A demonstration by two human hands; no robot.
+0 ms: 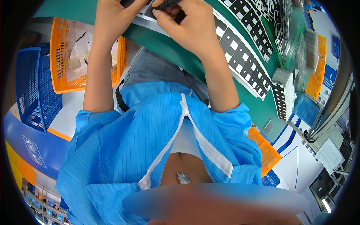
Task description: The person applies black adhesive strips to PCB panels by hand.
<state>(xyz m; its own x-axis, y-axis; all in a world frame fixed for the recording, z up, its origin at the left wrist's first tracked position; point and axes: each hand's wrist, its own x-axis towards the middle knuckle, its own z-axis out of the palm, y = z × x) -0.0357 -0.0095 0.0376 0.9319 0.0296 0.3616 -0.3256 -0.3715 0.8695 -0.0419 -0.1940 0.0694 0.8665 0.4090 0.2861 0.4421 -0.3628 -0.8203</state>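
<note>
While a black piece [165, 5] is pinched in the narrow grip of the right hand [191, 26], above the far side of the green bench [165, 50], the left hand [116, 17] is seen just left of it; its grip is cut off by the frame and cannot be told. Black-and-white sheets [229, 42] are laid to the right. An orange basket [57, 52] and a blue basket [28, 86] are placed at left.
</note>
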